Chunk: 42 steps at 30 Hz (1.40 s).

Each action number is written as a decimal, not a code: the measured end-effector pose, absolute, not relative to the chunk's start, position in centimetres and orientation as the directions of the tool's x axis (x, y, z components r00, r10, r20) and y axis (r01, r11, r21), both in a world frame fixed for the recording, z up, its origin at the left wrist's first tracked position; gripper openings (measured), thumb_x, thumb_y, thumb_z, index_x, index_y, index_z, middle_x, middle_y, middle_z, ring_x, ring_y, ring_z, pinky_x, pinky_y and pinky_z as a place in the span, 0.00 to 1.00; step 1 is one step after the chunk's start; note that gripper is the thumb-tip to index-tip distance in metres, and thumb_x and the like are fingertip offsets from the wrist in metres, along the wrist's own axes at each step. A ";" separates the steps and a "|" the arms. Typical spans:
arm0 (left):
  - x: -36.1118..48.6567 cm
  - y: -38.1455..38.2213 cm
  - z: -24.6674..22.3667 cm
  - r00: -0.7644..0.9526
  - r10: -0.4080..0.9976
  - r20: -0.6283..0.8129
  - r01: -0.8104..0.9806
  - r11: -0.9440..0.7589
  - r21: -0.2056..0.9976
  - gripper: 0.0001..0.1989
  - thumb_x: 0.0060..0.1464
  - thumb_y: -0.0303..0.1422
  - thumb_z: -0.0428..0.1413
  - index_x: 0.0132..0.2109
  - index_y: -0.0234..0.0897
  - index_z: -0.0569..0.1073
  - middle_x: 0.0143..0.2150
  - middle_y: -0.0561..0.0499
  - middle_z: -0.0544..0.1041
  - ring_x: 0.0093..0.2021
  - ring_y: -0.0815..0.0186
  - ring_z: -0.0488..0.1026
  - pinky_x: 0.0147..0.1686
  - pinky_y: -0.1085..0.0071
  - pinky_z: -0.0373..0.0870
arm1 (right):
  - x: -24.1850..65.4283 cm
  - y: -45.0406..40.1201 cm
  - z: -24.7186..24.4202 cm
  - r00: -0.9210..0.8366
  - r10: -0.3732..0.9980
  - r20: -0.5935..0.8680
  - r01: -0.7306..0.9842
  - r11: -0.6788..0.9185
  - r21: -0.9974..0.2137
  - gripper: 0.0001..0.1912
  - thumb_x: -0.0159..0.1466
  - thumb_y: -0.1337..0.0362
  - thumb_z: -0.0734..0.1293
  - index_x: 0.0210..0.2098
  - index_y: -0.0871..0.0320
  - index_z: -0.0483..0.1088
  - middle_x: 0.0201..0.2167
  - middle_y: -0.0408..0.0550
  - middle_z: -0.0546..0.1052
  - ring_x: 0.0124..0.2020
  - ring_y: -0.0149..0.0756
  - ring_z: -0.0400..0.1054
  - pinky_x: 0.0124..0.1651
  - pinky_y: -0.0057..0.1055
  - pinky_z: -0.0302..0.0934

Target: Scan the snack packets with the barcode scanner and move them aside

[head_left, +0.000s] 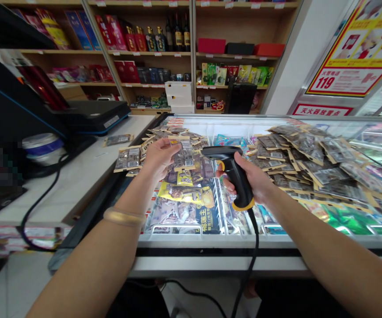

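Note:
My left hand (160,158) pinches a small snack packet (184,153) by its edge, its barcode label facing up. In my right hand (255,176) is a black and yellow barcode scanner (239,179), its head pointing left toward the packet, with a gap between them. A cord runs down from the scanner's handle. Under and around my left hand lies a small pile of similar packets (129,158) on the glass top of a chest freezer (191,242). A larger heap of these packets (313,154) spreads out to the right of the scanner.
A white counter (78,176) on the left carries a black machine (91,115), a round tub (43,148) and one loose packet (118,140). Frozen goods in yellow wrappers (186,193) show through the glass. Stocked shelves (151,53) stand behind.

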State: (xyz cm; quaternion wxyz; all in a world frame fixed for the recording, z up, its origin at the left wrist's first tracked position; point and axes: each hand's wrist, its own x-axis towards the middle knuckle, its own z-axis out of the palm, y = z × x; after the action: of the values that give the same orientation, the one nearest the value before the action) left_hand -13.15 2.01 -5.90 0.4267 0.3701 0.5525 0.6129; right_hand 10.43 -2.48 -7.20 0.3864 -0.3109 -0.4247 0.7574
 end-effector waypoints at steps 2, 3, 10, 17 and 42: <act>-13.1 1.9 -5.8 -0.369 0.929 -0.020 -0.120 -0.026 0.992 0.17 0.28 0.29 0.69 0.31 0.37 0.75 0.27 0.55 0.76 0.24 0.72 0.68 0.23 0.76 0.57 | 10.4 -2.7 -7.1 -0.541 0.827 -0.153 -0.289 -0.354 -0.890 0.25 0.64 0.41 0.65 0.30 0.60 0.70 0.27 0.49 0.76 0.16 0.26 0.61 0.18 0.26 0.59; -13.1 1.9 -5.8 -0.370 0.929 -0.023 -0.123 -0.025 0.992 0.18 0.27 0.29 0.70 0.30 0.37 0.75 0.26 0.56 0.76 0.23 0.72 0.67 0.22 0.76 0.55 | 10.4 -2.7 -7.0 -0.551 0.818 -0.163 -0.272 -0.361 -0.892 0.25 0.65 0.42 0.65 0.31 0.60 0.71 0.26 0.48 0.76 0.15 0.26 0.61 0.18 0.26 0.59; -13.0 1.8 -5.7 -0.347 0.938 -0.021 -0.151 -0.034 0.988 0.19 0.25 0.29 0.71 0.29 0.36 0.75 0.27 0.55 0.77 0.23 0.72 0.68 0.21 0.76 0.56 | 10.4 -2.7 -7.4 -0.573 0.799 -0.182 -0.231 -0.370 -0.900 0.25 0.66 0.43 0.63 0.34 0.60 0.72 0.26 0.49 0.76 0.15 0.27 0.61 0.17 0.27 0.59; -13.0 1.8 -5.6 -0.346 0.938 -0.015 -0.148 -0.039 0.988 0.20 0.25 0.30 0.72 0.29 0.36 0.74 0.26 0.55 0.76 0.22 0.72 0.68 0.20 0.76 0.55 | 10.5 -2.6 -7.6 -0.591 0.787 -0.177 -0.242 -0.382 -0.892 0.25 0.64 0.42 0.66 0.33 0.60 0.72 0.27 0.47 0.76 0.15 0.26 0.61 0.18 0.25 0.61; 9.2 5.3 1.5 0.111 0.983 0.144 -0.126 -0.130 0.984 0.09 0.47 0.22 0.65 0.34 0.34 0.72 0.27 0.51 0.77 0.26 0.69 0.73 0.33 0.70 0.72 | 29.5 -6.9 0.4 0.084 0.996 -0.013 -0.547 0.035 -0.836 0.31 0.72 0.44 0.53 0.33 0.61 0.74 0.27 0.50 0.74 0.17 0.25 0.57 0.17 0.25 0.54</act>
State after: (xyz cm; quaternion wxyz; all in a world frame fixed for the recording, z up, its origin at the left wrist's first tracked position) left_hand 9.15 5.29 1.54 0.5220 0.5318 0.4032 0.5312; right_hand 29.52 -6.89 0.37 0.6458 -0.3539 -0.3173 0.5976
